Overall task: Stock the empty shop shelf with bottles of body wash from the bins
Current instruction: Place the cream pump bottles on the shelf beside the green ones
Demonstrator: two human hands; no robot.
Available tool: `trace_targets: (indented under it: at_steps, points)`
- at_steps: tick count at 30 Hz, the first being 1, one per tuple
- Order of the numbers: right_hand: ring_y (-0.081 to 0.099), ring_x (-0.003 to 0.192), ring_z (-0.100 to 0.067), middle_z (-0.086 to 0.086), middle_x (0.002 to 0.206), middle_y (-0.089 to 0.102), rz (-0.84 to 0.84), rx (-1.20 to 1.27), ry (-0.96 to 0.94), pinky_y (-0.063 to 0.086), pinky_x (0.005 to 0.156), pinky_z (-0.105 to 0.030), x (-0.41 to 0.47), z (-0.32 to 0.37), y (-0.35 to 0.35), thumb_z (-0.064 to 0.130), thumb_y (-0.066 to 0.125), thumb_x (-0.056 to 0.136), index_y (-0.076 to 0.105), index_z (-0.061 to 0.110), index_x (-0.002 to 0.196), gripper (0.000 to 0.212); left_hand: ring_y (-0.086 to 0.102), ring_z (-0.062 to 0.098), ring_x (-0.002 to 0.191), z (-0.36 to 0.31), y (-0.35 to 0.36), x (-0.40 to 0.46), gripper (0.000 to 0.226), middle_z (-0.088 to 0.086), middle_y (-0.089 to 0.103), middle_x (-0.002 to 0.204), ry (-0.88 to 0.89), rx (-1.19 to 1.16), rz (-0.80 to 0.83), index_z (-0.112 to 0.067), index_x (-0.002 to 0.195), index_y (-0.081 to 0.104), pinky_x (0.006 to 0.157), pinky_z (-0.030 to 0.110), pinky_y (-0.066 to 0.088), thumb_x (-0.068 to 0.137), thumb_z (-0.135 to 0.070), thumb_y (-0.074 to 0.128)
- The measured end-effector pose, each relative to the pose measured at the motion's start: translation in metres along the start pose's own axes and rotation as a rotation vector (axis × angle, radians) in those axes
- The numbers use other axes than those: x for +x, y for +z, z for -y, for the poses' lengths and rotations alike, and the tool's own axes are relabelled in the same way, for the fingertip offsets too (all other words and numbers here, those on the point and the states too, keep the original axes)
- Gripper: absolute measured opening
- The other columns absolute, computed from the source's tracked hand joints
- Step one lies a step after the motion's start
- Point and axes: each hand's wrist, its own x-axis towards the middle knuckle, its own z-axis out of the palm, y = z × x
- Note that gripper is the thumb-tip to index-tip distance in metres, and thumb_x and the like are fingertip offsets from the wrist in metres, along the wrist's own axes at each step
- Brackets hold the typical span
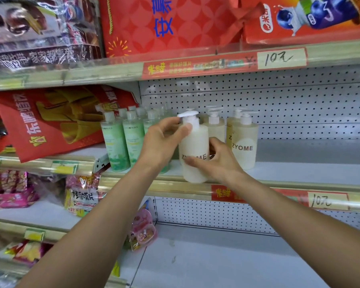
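My fingers (pixel 185 129) pinch the cream plastic pump bottle (pixel 193 148); both left hand (pixel 162 140) and right hand (pixel 218 161) should seat it upright behind the white metal shelf (pixel 299 173) front edge.

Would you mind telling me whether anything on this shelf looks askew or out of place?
The red gift bag left of the green bottles slumps tilted over the shelf edge. The cream bottle in both hands overhangs the front lip, not yet seated.
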Motion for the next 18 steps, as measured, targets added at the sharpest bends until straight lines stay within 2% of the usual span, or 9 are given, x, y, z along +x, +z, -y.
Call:
trace_targets:
  at_steps: [2,5,9,13,18]
  points:
    - [0.063,0.095,-0.01,0.004,0.109,0.067,-0.048,0.016,0.018,0.055,0.083,-0.035,0.009,-0.002,0.003,0.043,0.085,0.064,0.055,0.018,0.119,0.068,0.058,-0.002,0.096,0.01,-0.012,0.006,0.036,-0.012,0.064,0.113,0.069,0.18,-0.097,-0.023,0.124,0.062,0.082,0.012,0.047,0.09,-0.036,0.066]
    - [0.061,0.097,-0.012,0.003,0.111,0.064,-0.068,0.042,0.048,0.052,0.08,-0.029,0.021,-0.004,0.013,0.037,0.085,0.067,0.053,0.017,0.121,0.066,0.044,0.015,0.125,0.035,-0.03,0.011,0.044,-0.002,0.052,0.134,0.167,0.524,-0.198,-0.027,0.132,0.055,0.106,0.032,0.037,0.09,-0.032,0.066]
    - [0.06,0.099,-0.016,0.0,0.113,0.063,-0.072,0.011,0.082,0.05,0.081,-0.029,0.031,-0.01,0.034,0.038,0.085,0.066,0.052,0.017,0.12,0.066,0.024,0.025,0.141,0.055,-0.044,0.018,0.071,0.003,0.033,0.153,0.261,0.861,-0.197,-0.024,0.147,0.038,0.113,0.041,0.027,0.084,-0.031,0.071]
    - [0.058,0.099,-0.017,-0.001,0.113,0.061,-0.078,-0.049,0.129,0.047,0.077,-0.027,0.036,-0.019,0.047,0.042,0.083,0.067,0.052,0.015,0.119,0.067,0.014,0.027,0.147,0.066,-0.049,0.023,0.082,0.004,0.026,0.158,0.294,1.009,-0.108,-0.025,0.152,0.028,0.12,0.041,0.014,0.083,-0.037,0.072]
    - [0.058,0.102,-0.019,-0.003,0.116,0.06,-0.053,-0.111,0.161,0.049,0.082,-0.031,0.043,-0.018,0.05,0.044,0.081,0.069,0.05,0.014,0.119,0.067,0.012,0.026,0.148,0.069,-0.051,0.025,0.083,0.006,0.024,0.159,0.332,1.066,-0.061,-0.025,0.152,0.026,0.121,0.041,0.009,0.084,-0.042,0.069]
